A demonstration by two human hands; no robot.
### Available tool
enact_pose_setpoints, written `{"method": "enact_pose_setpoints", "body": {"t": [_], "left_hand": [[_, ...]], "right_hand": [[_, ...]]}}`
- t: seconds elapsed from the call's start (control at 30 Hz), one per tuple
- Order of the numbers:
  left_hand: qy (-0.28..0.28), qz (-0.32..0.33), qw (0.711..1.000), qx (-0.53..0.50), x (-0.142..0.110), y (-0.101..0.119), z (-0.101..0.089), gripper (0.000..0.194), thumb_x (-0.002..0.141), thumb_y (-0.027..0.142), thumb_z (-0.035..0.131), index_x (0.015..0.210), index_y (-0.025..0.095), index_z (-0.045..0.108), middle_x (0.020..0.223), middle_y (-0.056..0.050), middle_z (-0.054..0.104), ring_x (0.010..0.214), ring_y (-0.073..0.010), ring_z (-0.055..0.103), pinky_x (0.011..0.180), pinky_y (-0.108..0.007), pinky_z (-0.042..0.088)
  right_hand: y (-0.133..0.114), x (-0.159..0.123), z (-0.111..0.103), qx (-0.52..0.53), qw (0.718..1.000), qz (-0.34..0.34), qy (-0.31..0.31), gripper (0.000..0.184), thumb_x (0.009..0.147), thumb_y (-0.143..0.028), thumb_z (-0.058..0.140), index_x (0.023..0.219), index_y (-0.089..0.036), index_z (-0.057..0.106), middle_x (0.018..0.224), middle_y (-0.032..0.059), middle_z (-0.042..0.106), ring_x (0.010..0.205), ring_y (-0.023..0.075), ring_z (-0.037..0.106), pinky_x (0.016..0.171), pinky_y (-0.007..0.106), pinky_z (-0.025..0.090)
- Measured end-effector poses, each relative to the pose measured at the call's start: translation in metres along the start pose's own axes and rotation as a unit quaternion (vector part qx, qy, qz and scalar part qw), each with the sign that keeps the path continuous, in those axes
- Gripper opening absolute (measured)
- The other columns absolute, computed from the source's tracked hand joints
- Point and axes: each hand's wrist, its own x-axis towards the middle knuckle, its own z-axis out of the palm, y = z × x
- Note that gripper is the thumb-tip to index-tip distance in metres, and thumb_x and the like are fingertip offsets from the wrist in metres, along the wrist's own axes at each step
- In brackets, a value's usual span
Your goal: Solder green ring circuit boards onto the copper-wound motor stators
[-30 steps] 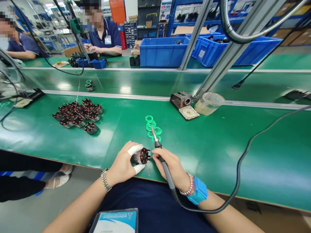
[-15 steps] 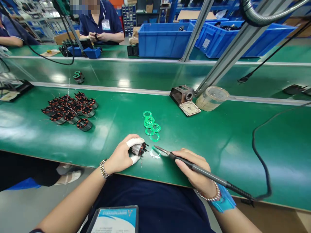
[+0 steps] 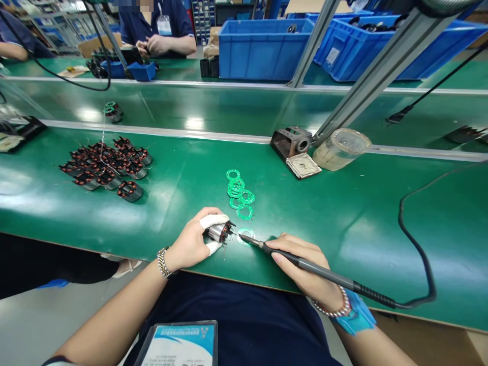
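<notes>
One camera sits on the person's head and looks forward and down. It is close above the left hand (image 3: 190, 241) and right hand (image 3: 301, 267), with blue plastic bins (image 3: 263, 51) far past them.

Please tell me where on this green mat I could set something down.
Bare green mat lies between the green gaskets and the soldering iron's cord. It is crowded at the wound stators and around your left hand and right hand.

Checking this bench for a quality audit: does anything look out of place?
One green gasket lies apart from the loose pile of gaskets, almost under the tip of the soldering iron held in the right hand. It looks stray, though glare partly washes it out.
</notes>
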Motion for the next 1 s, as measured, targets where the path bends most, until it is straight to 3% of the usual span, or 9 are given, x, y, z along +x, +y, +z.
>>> {"method": "enact_pose_setpoints", "body": {"t": [0.4, 0.77, 1.0], "left_hand": [[0.008, -0.003, 1.0, 0.01, 0.0, 0.0019, 0.0, 0.044, 0.064, 0.002, 0.058, 0.104, 0.02, 0.052, 0.109, -0.008, 0.054, 0.096, -0.0193, 0.057, 0.082, -0.034, 0.048], [0.008, 0.007, 1.0, 0.012, -0.0003, 0.0008, 0.0003, 0.043, 0.064, 0.001, 0.058, 0.103, 0.019, 0.053, 0.109, -0.008, 0.054, 0.095, -0.0186, 0.058, 0.08, -0.032, 0.05], [0.007, 0.001, 1.0, 0.02, -0.0004, 0.0004, 0.0002, 0.045, 0.063, 0.003, 0.059, 0.103, 0.02, 0.053, 0.109, -0.007, 0.055, 0.096, -0.0195, 0.058, 0.082, -0.034, 0.049]], "right_hand": [[-0.0004, 0.0008, 0.0003, 0.003, 1.0, 0.02, -0.004, 0.014, 0.082, -0.021, 0.053, 0.084, -0.021, 0.068, 0.071, 0.004, 0.068, 0.061, 0.0147, 0.062, 0.056, 0.026, 0.05], [0.0007, 0.0003, 0.0014, 0.025, 1.0, -0.011, -0.014, 0.015, 0.08, -0.014, 0.055, 0.087, -0.02, 0.066, 0.071, 0.004, 0.066, 0.062, 0.0142, 0.06, 0.057, 0.026, 0.049], [0.0021, -0.0015, -0.0016, 0.024, 0.999, -0.01, 0.022, 0.013, 0.081, -0.017, 0.055, 0.086, -0.021, 0.067, 0.069, 0.0042, 0.065, 0.061, 0.0154, 0.06, 0.057, 0.028, 0.05]]}}
